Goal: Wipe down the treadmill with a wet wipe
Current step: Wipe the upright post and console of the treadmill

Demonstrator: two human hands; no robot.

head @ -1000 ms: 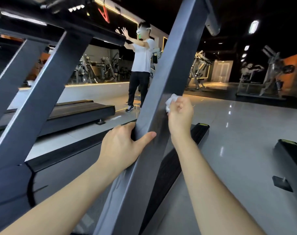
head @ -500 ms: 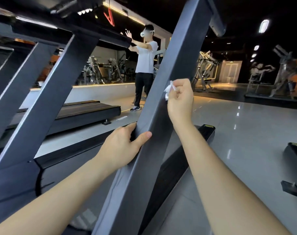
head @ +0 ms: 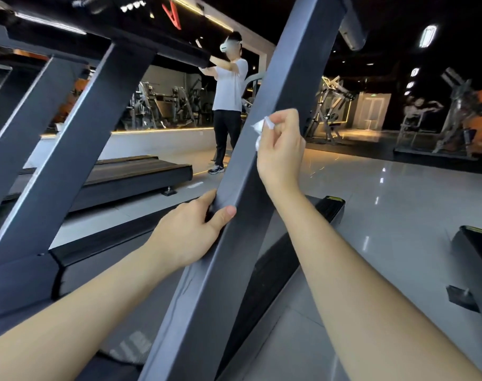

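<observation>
Treadmill upright (head: 262,166) is a flat dark-grey bar, long axis slanting from bottom centre up to top right, leaning right. A parallel upright (head: 69,149) slants the same way on the left; the console (head: 102,31) spans the top between them.

Right hand (head: 281,152) curled, pinching a crumpled white wipe (head: 259,127) against the bar's right edge, about mid-height. Left hand (head: 190,235) grips the bar lower down, thumb on the front face, fingers wrapped behind the left edge. Hands apart, bare bar between them.

Bar above the wipe runs free up to a grey handle end (head: 352,31). Open room right of the bar over the floor (head: 385,215); a black deck end (head: 328,213) sits just right of the bar, behind the right forearm, and another black piece (head: 476,257) near the right border.

Floor glossy grey tile, reflecting lights. Dim gym, ceiling lamps, machines at back. A second treadmill deck (head: 140,171) lies left. A person (head: 229,105) in white shirt, black trousers and headset stands behind the bar, arms raised.
</observation>
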